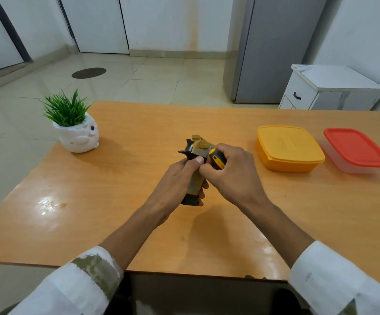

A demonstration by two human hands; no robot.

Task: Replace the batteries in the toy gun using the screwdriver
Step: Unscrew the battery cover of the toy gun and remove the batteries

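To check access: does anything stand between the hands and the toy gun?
Nothing visible does. The left hand grips the toy gun and the right hand holds the screwdriver against it; its tip is hidden.

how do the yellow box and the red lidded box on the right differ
The yellow box is yellow all over, lid and body; the red-lidded box has a pale, see-through body under its red lid. The yellow box sits nearer the toy gun; the red-lidded box lies further right. Both are lidded, rounded rectangles on the table.
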